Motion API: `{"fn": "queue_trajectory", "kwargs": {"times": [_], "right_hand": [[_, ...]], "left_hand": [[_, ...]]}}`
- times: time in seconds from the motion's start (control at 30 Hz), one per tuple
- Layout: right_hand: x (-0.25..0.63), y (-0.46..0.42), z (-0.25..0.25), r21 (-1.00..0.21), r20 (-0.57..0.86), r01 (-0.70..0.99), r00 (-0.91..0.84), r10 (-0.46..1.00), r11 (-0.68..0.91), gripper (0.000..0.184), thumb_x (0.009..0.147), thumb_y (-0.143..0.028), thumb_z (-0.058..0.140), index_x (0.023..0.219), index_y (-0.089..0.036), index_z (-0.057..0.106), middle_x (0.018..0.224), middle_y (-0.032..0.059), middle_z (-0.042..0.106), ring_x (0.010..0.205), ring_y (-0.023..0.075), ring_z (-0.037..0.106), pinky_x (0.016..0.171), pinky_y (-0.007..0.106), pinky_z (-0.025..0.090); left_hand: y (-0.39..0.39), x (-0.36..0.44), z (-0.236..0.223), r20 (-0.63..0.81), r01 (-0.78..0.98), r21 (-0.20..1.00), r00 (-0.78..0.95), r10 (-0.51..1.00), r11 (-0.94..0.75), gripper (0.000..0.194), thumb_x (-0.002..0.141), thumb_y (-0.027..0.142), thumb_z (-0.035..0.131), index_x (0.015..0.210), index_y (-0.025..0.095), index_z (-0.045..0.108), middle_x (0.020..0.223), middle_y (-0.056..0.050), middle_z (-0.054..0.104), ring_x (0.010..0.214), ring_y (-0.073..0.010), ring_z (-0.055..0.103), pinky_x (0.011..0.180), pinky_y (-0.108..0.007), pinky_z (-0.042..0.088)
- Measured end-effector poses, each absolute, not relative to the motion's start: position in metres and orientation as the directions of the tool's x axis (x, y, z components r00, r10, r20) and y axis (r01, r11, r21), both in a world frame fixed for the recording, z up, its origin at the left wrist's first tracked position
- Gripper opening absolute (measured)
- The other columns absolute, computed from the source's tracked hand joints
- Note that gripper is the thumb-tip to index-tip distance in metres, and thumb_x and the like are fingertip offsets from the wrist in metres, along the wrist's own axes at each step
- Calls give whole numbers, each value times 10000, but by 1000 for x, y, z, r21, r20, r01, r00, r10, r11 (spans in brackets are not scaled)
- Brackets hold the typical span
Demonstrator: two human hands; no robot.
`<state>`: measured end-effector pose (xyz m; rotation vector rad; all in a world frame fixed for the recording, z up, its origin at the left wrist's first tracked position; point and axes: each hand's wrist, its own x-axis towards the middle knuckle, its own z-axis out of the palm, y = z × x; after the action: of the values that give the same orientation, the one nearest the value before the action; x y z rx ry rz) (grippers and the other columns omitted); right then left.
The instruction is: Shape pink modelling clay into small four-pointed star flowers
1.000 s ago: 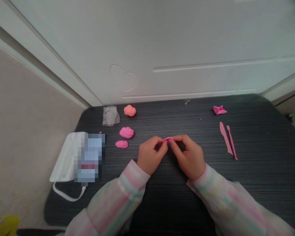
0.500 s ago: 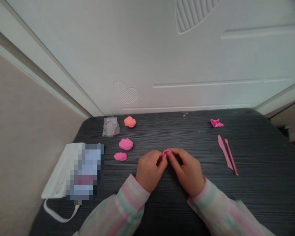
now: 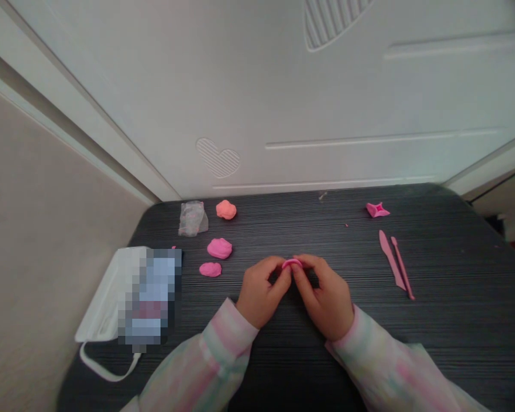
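Note:
Between my fingertips is a small curved piece of pink modelling clay [image 3: 292,262], partly hidden by the fingers. My left hand [image 3: 264,290] pinches its left end, and my right hand [image 3: 326,294] pinches the right end. Both hands are closed on it just above the dark table [image 3: 292,360]. To the left of my left hand lie a larger pink clay lump [image 3: 220,248] and a smaller, flatter pink lump [image 3: 210,269]. Behind them sits an orange clay lump [image 3: 226,210]. A folded, pointed pink clay shape [image 3: 376,210] rests at the back right.
A pink plastic knife [image 3: 391,258] and a thin pink modelling stick [image 3: 402,268] lie on the right. Crumpled clear plastic [image 3: 193,218] is at the back left. A white tray [image 3: 107,300], a blurred-out device [image 3: 152,300] and a white cable [image 3: 100,372] occupy the left. A white panel [image 3: 347,109] rises behind the table.
The clay between my fingers now shows as a flatter, wider arc, and my fingertips sit slightly differently around it. The whole view has shifted a little; the other things lie as before.

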<state>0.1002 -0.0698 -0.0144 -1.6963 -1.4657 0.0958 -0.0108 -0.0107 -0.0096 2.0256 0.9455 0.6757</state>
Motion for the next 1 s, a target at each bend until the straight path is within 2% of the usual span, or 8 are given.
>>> {"fn": "queue_trajectory", "kwargs": {"times": [0.17, 0.37, 0.67, 0.87, 1.0], "right_hand": [[101, -70, -15, -614, 463, 785, 276, 842, 81, 138, 815, -256, 442, 896, -209, 543, 779, 28, 650, 708, 146, 618, 635, 262, 502], [101, -70, -14, -621, 472, 779, 279, 836, 90, 131, 807, -238, 460, 895, -187, 543, 772, 33, 646, 684, 133, 612, 628, 240, 497], [102, -70, -16, -604, 479, 790, 261, 838, 99, 126, 805, -220, 468, 900, -177, 538, 782, 36, 641, 702, 128, 605, 649, 234, 488], [103, -70, -16, -553, 532, 826, 248, 810, 111, 118, 801, -214, 475, 889, -165, 535, 762, 35, 639, 686, 124, 602, 638, 225, 489], [103, -70, -16, -552, 545, 825, 247, 801, 121, 117, 801, -206, 470, 891, -166, 531, 764, 34, 638, 693, 125, 604, 639, 226, 493]], "left_hand": [[-14, -10, -9, 150, 454, 773, 548, 823, -443, 211, 792, 257, 443, 655, 162, 573, 572, 12, 566, 545, -93, 498, 535, -200, 396], [-13, -12, -10, 175, 335, 845, 564, 807, -417, 179, 808, 229, 437, 857, 169, 598, 782, -23, 633, 708, -116, 562, 657, -217, 435], [-14, -11, -10, 206, 397, 790, 546, 812, -468, 184, 806, 223, 449, 818, 165, 623, 743, -25, 656, 667, -123, 586, 630, -228, 443], [-14, -12, -12, 211, 348, 819, 556, 804, -456, 200, 814, 238, 445, 893, 172, 617, 817, -24, 665, 728, -122, 597, 674, -225, 456], [-13, -12, -12, 232, 349, 815, 537, 811, -463, 184, 810, 246, 459, 873, 168, 613, 803, -17, 661, 711, -109, 591, 654, -210, 449]]}}
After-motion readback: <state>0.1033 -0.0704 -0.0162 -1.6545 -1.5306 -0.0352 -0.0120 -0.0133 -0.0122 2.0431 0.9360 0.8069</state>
